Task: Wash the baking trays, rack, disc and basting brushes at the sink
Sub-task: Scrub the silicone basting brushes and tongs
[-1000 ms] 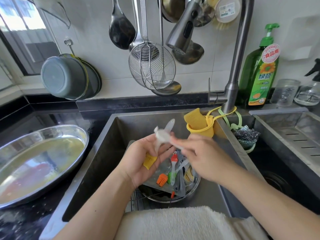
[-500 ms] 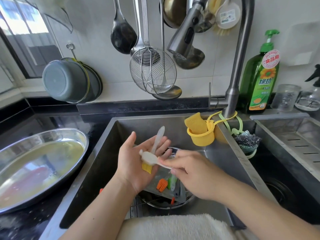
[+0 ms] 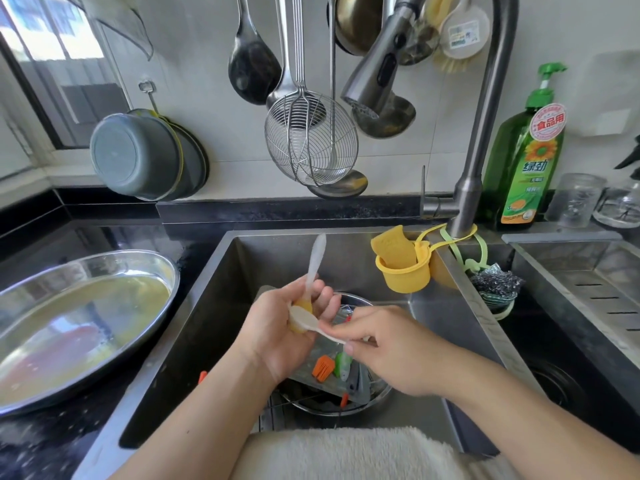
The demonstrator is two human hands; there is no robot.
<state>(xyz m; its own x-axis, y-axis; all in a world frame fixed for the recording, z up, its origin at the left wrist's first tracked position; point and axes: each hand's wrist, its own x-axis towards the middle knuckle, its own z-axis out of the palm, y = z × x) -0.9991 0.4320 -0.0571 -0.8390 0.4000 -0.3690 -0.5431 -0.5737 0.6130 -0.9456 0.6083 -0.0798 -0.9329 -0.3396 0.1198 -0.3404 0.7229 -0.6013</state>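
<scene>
Where both hands (image 3: 339,337) overlap, brush bristles (image 3: 300,308) stay mostly hidden.

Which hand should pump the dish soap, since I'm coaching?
Probably right. The right hand only pinches the white scrub brush, nearer the green soap bottle; the left hand holds the yellow basting brush.

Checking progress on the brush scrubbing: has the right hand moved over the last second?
Yes. The right hand, pinching the white scrubber, has dropped lower and away from the yellow sponge cup on the sink wall.
</scene>
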